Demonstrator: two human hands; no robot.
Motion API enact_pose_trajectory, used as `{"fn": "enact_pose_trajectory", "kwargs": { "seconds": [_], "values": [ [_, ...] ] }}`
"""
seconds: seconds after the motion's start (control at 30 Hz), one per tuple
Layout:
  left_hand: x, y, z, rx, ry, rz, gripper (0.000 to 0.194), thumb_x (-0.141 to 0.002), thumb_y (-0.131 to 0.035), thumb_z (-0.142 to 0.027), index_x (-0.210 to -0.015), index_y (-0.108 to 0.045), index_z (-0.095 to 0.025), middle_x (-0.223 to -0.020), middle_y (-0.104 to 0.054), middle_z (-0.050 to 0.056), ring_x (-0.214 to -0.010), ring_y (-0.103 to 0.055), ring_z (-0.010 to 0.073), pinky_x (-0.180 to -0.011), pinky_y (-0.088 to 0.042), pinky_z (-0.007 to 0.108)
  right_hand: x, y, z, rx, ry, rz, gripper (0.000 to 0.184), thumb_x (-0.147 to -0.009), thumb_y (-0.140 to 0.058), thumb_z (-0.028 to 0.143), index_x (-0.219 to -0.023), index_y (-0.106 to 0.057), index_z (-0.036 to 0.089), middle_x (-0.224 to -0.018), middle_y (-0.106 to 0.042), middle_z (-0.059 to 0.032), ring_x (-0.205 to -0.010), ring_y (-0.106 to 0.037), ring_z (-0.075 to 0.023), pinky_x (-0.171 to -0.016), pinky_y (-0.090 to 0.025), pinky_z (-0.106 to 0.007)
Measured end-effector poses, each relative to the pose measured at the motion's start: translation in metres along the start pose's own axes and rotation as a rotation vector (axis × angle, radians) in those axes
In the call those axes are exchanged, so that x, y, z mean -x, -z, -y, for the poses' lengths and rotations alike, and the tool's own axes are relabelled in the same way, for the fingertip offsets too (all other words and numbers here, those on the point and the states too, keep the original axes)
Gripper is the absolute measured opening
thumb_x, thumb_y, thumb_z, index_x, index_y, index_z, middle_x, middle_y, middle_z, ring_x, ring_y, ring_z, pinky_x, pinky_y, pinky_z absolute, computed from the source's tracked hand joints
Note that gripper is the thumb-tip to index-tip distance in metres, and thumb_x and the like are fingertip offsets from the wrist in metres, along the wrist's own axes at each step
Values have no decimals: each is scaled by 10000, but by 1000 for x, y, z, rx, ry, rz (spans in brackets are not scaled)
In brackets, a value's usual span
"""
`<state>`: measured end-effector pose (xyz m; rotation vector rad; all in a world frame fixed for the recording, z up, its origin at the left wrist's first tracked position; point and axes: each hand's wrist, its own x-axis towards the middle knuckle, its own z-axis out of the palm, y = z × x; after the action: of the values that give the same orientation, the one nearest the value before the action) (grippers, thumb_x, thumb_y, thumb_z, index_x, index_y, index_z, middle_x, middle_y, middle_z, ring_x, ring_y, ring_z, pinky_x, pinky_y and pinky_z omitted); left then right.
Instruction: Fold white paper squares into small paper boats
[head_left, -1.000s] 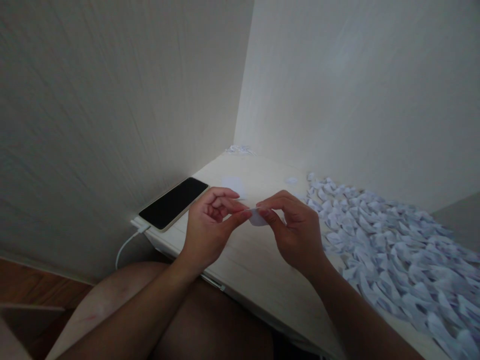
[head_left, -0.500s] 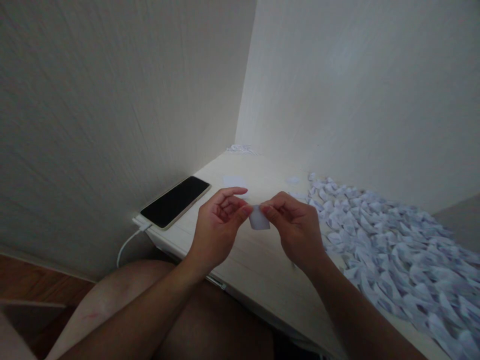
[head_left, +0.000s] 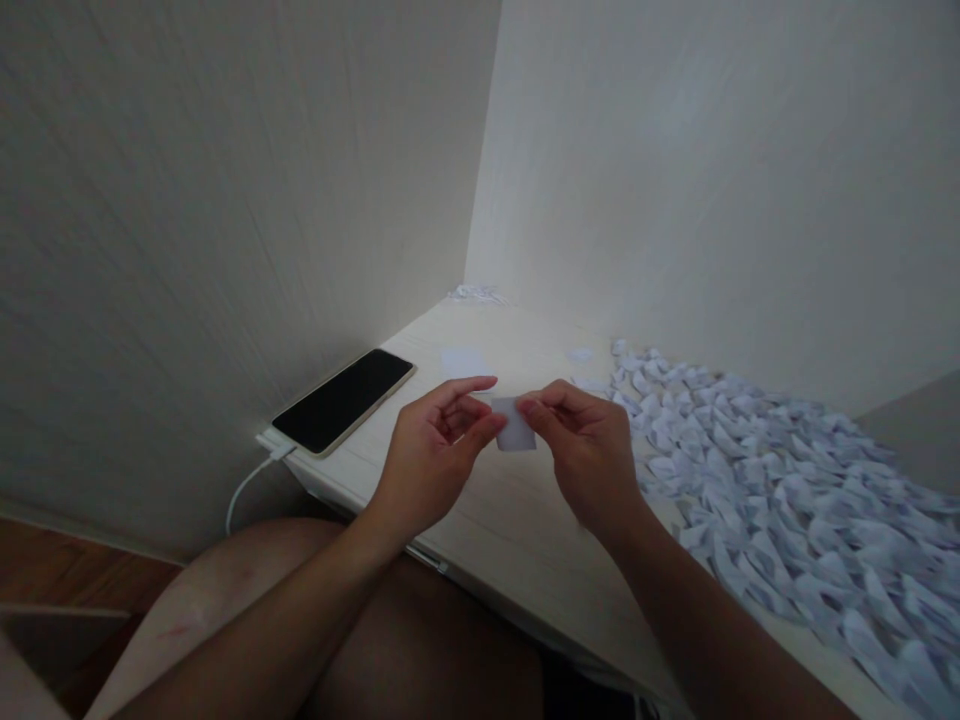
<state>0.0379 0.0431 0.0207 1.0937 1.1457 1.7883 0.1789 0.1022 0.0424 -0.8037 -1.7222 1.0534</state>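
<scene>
A small white piece of paper [head_left: 515, 428] is held up between my two hands, above the table. My left hand [head_left: 439, 435] pinches its left edge between thumb and fingers, with the index finger stretched out over the top. At the right edge, my right hand [head_left: 589, 435] grips the same paper between thumb and curled fingers. Behind my left hand a flat white sheet [head_left: 463, 361] lies on the table. To the right of my right hand spreads a large pile of small folded white paper pieces [head_left: 780, 500].
A black-screened phone [head_left: 343, 400] lies at the table's left edge, a white cable [head_left: 251, 480] plugged into it. Walls meet behind the pale table [head_left: 517, 560]. White scraps [head_left: 476, 294] sit in the far corner. Near the pile lies another small paper piece [head_left: 580, 354].
The paper between my hands has turned slightly and now shows its upper edge above my left thumb. Both hands keep hold of it. The whole view has shifted a little.
</scene>
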Motion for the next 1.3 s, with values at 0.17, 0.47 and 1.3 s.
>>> {"fn": "enact_pose_trajectory", "kwargs": {
  "seconds": [0.17,0.47,1.3],
  "values": [
    [-1,1,2,-18,5,16,401,-772,-767,-168,-1153,-644,-152,-723,-647,-33,-677,-639,110,-657,-516,234,0,-1,1,-6,-34,-14,137,-812,-710,264,-694,-729,196,-703,-699,-8,-643,-600,-142,-656,-473,-295],
    [2,2,10,-188,-81,92,517,-844,-690,-161,-1347,-572,-176,-739,-598,-34,-698,-601,119,-697,-496,264,-2,-1,-2,16,-68,-32,133,-792,-720,275,-693,-744,189,-689,-708,-10,-631,-589,-140,-625,-450,-289],
    [5,8,1,-56,-104,210,460,-850,-736,-237,-1300,-647,-211,-708,-604,-36,-642,-655,123,-668,-585,264,-7,6,3,-464,-259,277,311,-826,-729,464,-698,-667,188,-663,-627,7,-594,-560,-120,-577,-455,-266]
  ]
}}
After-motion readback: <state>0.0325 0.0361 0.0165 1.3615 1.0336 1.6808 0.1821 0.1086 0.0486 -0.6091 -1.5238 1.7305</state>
